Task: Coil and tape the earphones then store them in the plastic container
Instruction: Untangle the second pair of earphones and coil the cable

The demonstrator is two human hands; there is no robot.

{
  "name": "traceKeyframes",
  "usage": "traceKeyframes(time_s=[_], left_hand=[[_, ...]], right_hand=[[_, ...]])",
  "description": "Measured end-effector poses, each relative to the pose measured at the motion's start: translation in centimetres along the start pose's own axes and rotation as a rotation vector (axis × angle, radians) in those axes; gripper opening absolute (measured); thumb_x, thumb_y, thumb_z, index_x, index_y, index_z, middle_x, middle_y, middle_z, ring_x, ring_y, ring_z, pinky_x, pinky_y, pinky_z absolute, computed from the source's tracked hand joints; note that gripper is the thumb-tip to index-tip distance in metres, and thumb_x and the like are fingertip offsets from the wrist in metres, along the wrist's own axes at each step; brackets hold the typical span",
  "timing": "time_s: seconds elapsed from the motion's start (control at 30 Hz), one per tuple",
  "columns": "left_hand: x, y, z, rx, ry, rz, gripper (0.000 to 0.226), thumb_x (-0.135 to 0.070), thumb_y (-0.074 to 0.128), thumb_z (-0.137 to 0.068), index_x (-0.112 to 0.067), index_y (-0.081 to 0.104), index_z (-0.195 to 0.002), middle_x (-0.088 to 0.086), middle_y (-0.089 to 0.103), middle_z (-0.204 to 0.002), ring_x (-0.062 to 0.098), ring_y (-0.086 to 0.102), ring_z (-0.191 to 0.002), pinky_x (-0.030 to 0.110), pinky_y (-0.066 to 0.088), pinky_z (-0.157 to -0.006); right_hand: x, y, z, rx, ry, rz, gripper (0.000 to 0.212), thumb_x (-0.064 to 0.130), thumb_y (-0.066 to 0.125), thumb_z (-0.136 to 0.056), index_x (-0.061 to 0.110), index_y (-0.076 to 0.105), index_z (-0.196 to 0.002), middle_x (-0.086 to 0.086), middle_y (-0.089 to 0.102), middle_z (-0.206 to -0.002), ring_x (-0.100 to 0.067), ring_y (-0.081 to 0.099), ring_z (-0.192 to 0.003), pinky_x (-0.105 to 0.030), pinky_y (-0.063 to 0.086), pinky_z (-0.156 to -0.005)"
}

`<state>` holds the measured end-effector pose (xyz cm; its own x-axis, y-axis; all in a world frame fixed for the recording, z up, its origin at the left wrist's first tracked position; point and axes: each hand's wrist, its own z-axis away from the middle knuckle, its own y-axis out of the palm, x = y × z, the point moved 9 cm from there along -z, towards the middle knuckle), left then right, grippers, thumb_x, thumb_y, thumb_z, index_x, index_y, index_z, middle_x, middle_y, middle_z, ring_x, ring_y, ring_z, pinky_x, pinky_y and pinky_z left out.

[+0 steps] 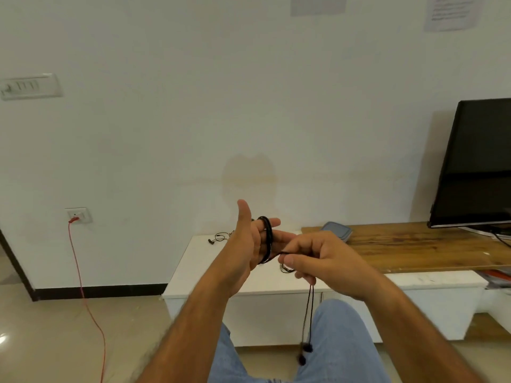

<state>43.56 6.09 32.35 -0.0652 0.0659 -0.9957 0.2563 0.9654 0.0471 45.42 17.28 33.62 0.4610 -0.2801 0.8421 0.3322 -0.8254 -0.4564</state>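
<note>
Earphones (266,239) mid-coil, wound round the left hand's fingers above the white bench (193,261).

Risk first: the black loops sit near the fingertips of the left hand (246,244), whose fingers are straight and thumb up, so they could slide off if the pull slackens or jerks. The right hand (318,258) pinches the free cord between thumb and curled fingers; a loose grip there would let the coil spring apart. Thin black cord, several tight turns, tail hanging down with both earbuds (304,352) dangling over the knee. Plastic container (336,230) sits well apart on the wooden top. No tape seen.
</note>
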Motion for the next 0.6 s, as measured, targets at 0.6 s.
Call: traceKeyframes(time_s=[0.6], left_hand=[[-0.4,4.2,1.9,0.286,-0.057,-0.075,0.097,-0.076,0.002,-0.079,-0.005,0.062,-0.108,0.011,0.065,-0.077,0.025,0.067,-0.078,0.035,0.054,-0.087]], right_hand=[[3.9,-6.2,-3.2,-0.212,-0.233,0.081,0.010,0.008,0.074,-0.084,0.018,0.073,-0.080,0.006,0.072,-0.076,-0.010,0.067,-0.074,-0.023,0.053,-0.071]])
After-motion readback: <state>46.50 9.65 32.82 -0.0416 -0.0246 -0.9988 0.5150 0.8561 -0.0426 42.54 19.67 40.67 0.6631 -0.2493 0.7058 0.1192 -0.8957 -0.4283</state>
